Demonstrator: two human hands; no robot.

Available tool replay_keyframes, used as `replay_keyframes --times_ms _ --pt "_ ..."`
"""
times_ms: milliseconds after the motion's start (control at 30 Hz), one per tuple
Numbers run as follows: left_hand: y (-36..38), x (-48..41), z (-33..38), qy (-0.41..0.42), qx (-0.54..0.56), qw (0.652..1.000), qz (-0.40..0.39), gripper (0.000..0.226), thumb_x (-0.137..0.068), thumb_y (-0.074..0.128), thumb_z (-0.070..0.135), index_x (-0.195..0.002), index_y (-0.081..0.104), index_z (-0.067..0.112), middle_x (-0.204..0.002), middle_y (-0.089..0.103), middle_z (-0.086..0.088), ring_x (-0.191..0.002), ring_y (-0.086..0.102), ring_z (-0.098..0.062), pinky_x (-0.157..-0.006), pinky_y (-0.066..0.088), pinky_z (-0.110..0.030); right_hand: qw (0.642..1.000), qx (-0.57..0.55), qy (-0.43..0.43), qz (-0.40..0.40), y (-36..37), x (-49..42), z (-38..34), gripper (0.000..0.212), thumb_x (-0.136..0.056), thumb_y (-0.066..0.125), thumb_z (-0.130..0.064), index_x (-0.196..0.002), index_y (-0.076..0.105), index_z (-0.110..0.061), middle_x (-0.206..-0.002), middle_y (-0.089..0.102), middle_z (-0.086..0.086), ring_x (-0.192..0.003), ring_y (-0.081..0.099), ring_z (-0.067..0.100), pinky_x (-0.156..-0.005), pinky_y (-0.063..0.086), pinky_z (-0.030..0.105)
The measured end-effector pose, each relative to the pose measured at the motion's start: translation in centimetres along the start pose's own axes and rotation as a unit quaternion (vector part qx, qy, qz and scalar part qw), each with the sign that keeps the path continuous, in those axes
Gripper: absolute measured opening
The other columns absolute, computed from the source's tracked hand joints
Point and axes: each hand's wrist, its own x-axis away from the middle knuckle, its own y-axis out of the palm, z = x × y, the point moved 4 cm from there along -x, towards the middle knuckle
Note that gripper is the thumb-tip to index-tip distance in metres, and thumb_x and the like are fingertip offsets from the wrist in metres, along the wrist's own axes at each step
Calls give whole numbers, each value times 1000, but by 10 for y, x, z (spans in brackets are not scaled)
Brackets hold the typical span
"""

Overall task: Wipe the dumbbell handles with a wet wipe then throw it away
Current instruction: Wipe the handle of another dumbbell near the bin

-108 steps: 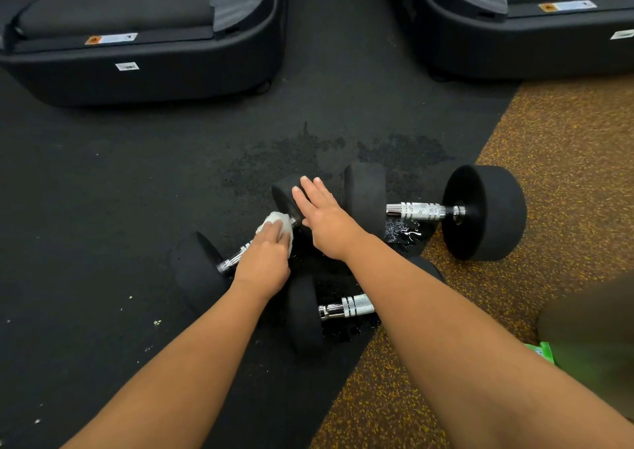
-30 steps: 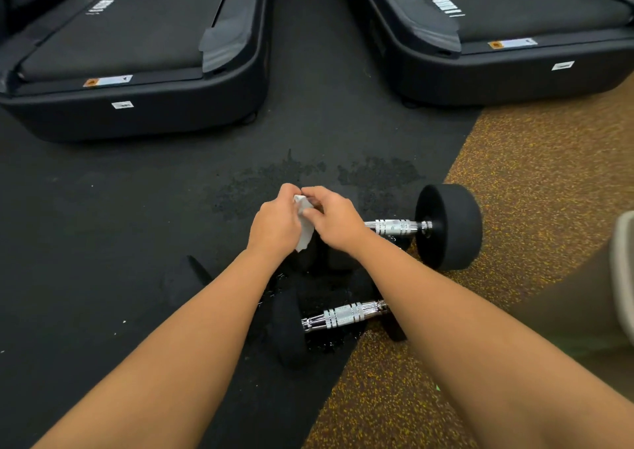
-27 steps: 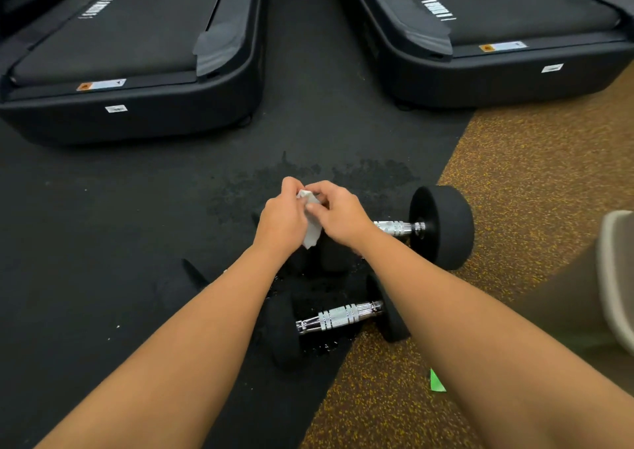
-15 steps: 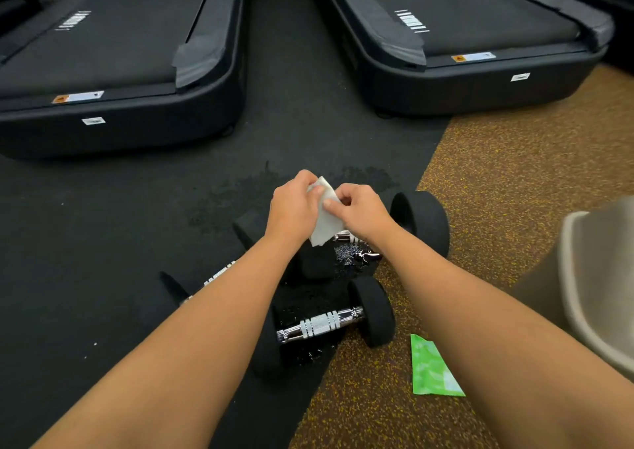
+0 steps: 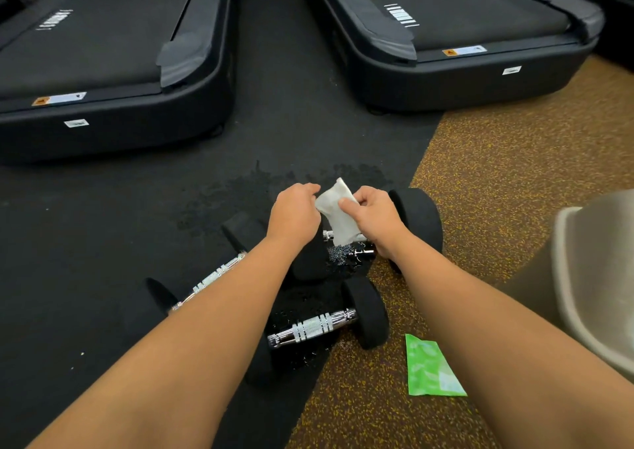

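A white wet wipe (image 5: pixel 338 211) hangs between my hands above the floor. My left hand (image 5: pixel 295 212) pinches its left edge and my right hand (image 5: pixel 372 213) pinches its right edge with thumb and fingers. Below lie three black dumbbells with chrome handles: the far dumbbell (image 5: pixel 420 222) behind my right wrist, its handle mostly hidden; the left dumbbell (image 5: pixel 212 278) partly under my left forearm; the near dumbbell (image 5: pixel 315 328) between my arms.
A green wipe packet (image 5: pixel 430 368) lies on the brown speckled floor at the right. A grey bin (image 5: pixel 600 277) stands at the right edge. Two black treadmills (image 5: pixel 113 71) (image 5: pixel 456 36) fill the far side. A wet patch (image 5: pixel 240 191) darkens the black mat.
My left hand left the left dumbbell's handle with the wipe, and both hands now hold it spread in the air. The view has lifted, bringing the packet and bin into sight.
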Motion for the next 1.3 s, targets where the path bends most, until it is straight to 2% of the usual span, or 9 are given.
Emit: replay_keyframes --times_ms 100,200,333,500,700,833,1033,1167,1300 --pt "9 1 2 25 -55 998 -18 36 -93 40 4 -125 56 8 -125 58 -8 -122 47 -28 -96 45 -41 1000 -2 9 16 -2 -2 6 19 -82 61 -22 -70 48 -15 -71 53 3 -69 52 21 -57 43 34" --pt "17 1 2 47 -117 991 -38 35 -96 40 11 -130 49 6 -134 50 -8 -134 34 -29 -104 37 -41 999 15 9 27 -4 -5 10 17 -84 59 -22 -74 48 -14 -75 54 4 -68 53 19 -55 43 32" --pt "26 -4 -2 56 -171 983 -29 34 -98 36 21 -127 47 5 -131 48 -9 -132 32 -30 -106 33 -43 998 53 2 39 -6 -10 16 8 -90 51 -19 -92 49 -12 -83 53 1 -74 52 17 -61 45 33" --pt "41 -10 -15 30 -211 975 -67 43 -101 28 30 -135 39 7 -139 41 -9 -134 27 -36 -107 32 -50 993 109 0 48 -6 -16 22 25 -95 43 -13 -117 54 -11 -99 56 2 -84 54 16 -58 43 23" --pt "55 -5 -23 29 -224 968 -113 51 -102 27 30 -147 19 7 -154 20 -10 -144 6 -36 -115 19 -49 979 172 8 111 -14 -24 29 25 -94 41 -12 -113 58 -10 -107 64 15 -95 59 30 -75 48 35" --pt "52 -7 -26 43 -220 969 -103 49 -101 30 27 -146 23 9 -152 25 -8 -143 13 -33 -115 21 -46 975 180 15 132 -16 -27 33 27 -92 43 -8 -114 60 -11 -110 64 16 -99 59 31 -69 39 28" --pt "54 -6 -28 51 -197 975 -87 46 -101 30 23 -145 27 8 -151 28 -7 -142 14 -32 -114 21 -49 963 219 -23 153 -6 -25 39 30 -93 43 -9 -116 61 -15 -100 66 14 -91 61 32 -72 49 34" --pt "56 -4 -28 40 -185 979 -77 47 -101 29 22 -146 26 9 -153 24 -7 -144 10 -32 -114 18 -49 923 348 -118 112 11 -21 45 17 -91 45 -6 -100 60 -5 -94 64 12 -89 60 32 -76 50 42" --pt "58 -3 -30 33 -177 982 -64 46 -102 29 22 -146 27 10 -154 23 -5 -145 8 -31 -115 17 -49 891 441 -103 26 31 -16 63 17 -89 49 -8 -104 56 -7 -103 60 10 -101 54 29 -81 43 38"
